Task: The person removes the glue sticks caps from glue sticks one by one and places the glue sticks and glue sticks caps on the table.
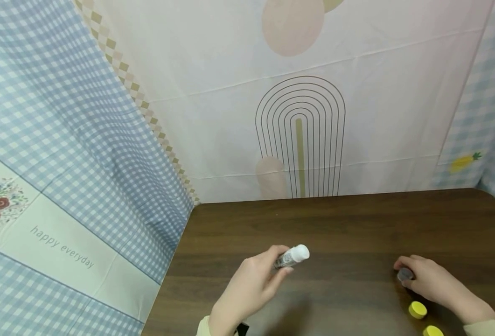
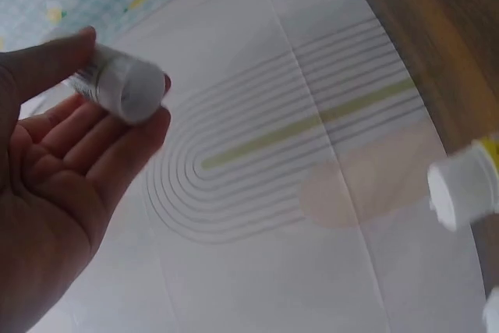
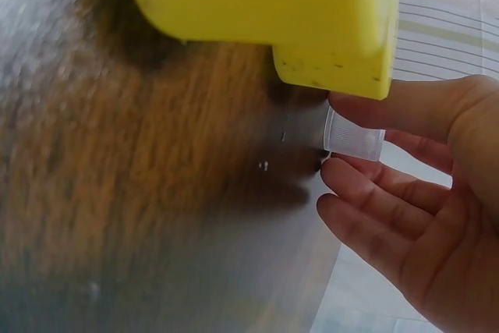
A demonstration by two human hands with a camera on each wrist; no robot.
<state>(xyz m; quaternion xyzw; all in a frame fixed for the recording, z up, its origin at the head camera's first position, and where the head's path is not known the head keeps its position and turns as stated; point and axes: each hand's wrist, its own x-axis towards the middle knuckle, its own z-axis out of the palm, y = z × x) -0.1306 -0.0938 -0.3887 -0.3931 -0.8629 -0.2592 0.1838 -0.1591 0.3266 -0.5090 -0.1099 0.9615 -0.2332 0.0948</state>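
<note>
Above the table, my left hand [image 1: 251,280] grips a small white tube [image 1: 292,255] with dark print on its side, held between thumb and fingers. In the left wrist view, the rounded pale end of the tube [image 2: 129,90] points out past the fingers. At the right side of the table, my right hand [image 1: 434,282] pinches a small translucent cap [image 1: 405,274]. The right wrist view shows the cap's ribbed side [image 3: 355,138] between thumb and fingertips, close over the wood.
Two round yellow pieces [image 1: 417,310] stand on the brown table [image 1: 335,228] nearer me than the right hand. A white cylindrical piece [image 2: 460,193] with a yellow edge shows at the left wrist view's right side. A printed white cloth [image 1: 213,130] hangs behind the table, a checked one [image 1: 83,116] at left.
</note>
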